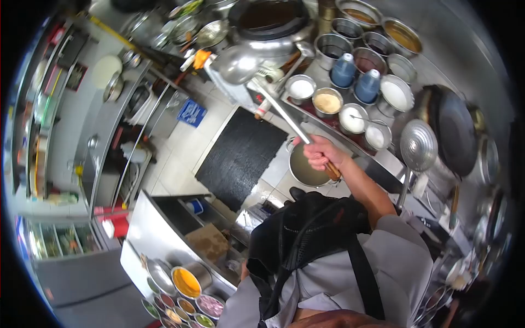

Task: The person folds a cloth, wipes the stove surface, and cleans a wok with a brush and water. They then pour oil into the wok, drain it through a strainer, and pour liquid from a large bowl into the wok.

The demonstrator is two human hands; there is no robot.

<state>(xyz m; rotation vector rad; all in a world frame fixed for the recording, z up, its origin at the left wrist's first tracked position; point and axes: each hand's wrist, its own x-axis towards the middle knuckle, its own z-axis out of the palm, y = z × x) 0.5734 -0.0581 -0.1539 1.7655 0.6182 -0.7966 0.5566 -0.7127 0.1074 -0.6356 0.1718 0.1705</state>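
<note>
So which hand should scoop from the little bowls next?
Probably the right hand. It grips the ladle by its handle, with the scoop raised beside the wok and the bowls just below. The left hand is not in view.

Shiny steel ladle (239, 64) on a wooden handle (331, 170); glossy metal bowls (301, 88); matt black floor mat (241, 156).

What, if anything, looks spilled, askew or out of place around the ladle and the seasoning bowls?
Nothing stands out. The right hand grips the ladle by its wooden handle end, bowl held beside the wok. The seasoning bowls sit upright in rows, with no spill showing around them. The left hand is not visible.
</note>
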